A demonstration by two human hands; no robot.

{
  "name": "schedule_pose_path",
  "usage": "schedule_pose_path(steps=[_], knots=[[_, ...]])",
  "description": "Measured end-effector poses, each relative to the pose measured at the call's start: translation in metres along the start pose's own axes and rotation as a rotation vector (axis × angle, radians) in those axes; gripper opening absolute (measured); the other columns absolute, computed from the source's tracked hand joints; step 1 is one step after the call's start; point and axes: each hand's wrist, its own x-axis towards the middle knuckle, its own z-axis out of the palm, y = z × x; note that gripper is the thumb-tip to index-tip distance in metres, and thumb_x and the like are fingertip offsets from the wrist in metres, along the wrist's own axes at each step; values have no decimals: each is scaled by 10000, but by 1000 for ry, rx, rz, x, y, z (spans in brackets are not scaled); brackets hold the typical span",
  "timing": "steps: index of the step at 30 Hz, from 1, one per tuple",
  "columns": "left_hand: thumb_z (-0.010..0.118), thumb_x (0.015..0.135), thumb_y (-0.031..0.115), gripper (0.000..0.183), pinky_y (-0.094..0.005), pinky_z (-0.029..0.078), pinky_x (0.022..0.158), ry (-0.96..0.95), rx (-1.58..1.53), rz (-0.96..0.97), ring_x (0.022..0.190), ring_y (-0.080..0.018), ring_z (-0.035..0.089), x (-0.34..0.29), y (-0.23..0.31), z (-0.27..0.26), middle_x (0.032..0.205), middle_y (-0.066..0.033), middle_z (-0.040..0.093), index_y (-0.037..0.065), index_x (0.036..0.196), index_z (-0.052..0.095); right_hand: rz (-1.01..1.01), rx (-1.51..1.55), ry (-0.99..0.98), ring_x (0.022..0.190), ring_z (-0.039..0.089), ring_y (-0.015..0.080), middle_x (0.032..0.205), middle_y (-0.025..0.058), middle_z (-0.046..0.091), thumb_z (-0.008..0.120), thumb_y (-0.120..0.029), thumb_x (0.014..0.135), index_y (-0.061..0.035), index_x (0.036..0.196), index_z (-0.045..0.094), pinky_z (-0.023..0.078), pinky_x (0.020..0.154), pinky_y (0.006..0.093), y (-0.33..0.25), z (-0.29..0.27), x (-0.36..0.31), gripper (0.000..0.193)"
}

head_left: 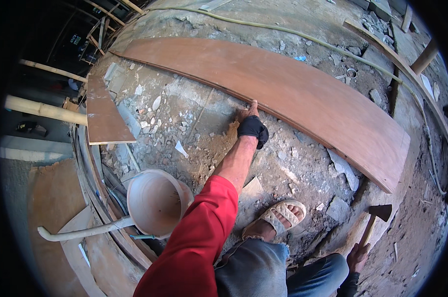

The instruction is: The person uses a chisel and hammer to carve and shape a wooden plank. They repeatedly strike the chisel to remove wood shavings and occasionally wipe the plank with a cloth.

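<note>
Left hand [251, 123] pinched the plywood panel [283, 81] at its near edge — right hand [357, 258] gripping a hatchet [368, 230] — where a stray swing could have bruised it.

Pale bucket [147, 198] lower left — bent whitish pipe [88, 232] beside it. Yellowish hose [303, 36] across rubble-strewn ground [211, 119]. Left: small brown panel [105, 116] — bamboo pole [46, 110] near.
</note>
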Motion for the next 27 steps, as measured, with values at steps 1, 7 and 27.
schedule_pose_path(steps=[1, 7, 27], knots=[[787, 893, 496, 793, -376, 634, 711, -17, -9, -35, 914, -325, 715, 8, 7, 0, 1292, -212, 619, -39, 1410, 511, 2, -33, 0, 1015, 631, 580, 1091, 430, 642, 593, -353, 1014, 173, 1457, 396, 513, 853, 591, 1, 0, 0, 715], [729, 887, 617, 901, -433, 560, 971, -253, -114, -58, 1153, -351, 673, 5, 45, -28, 1366, -234, 643, -79, 1423, 527, -101, -147, 72, 928, 668, 545, 1004, 382, 686, 589, -331, 1032, 175, 1464, 378, 532, 798, 580, 11, 9, -1, 698], [823, 886, 420, 729, -515, 542, 1096, -445, -533, -111, 1298, -352, 580, -39, 66, -44, 1376, -171, 571, 54, 1420, 488, -24, 82, -6, 715, 669, 539, 720, 331, 638, 672, -136, 941, -8, 1085, 412, 535, 605, 599, -32, -34, -1, 324]])
